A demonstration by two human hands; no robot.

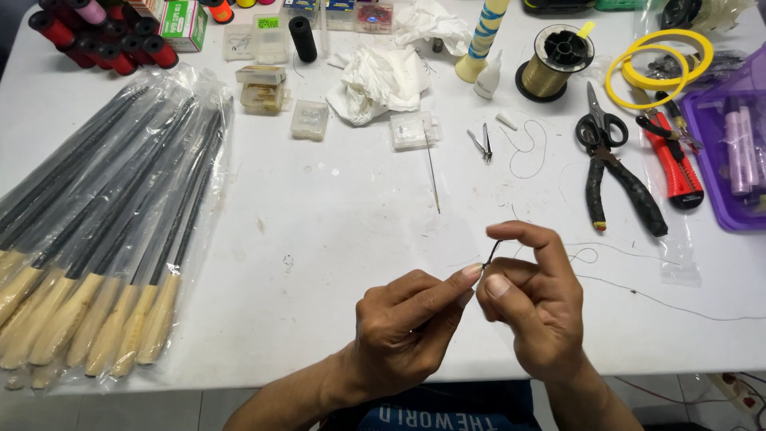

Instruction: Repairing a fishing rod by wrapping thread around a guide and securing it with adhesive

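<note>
1. Far left of the table: bagged rods with black shafts and pale cork-like grips lie side by side in clear sleeves, grips toward you. They sit well apart from your hands, likely so the middle stays open for fine work.
2. Upper left: red and pink thread spools are stacked at the back edge; small clear boxes sit just in front, within an easy stretch.
3. Centre: your left hand has thumb and forefinger closed together on a small dark hook-like piece, pinning its lower end. The pinch looks meant to steady it.
4. Just beside it, your right hand touches the left, its forefinger curled over the top of the piece and thumb pressed against it, so it too is clamped. Both hands hover above the table's near edge.
5. A thin dark line trails from the hands to the right across the table; slack loops lie near the right hand.
6. Right: black-handled pliers and scissors lie beside a gold wire spool; a purple tray sits at the far right.
</note>
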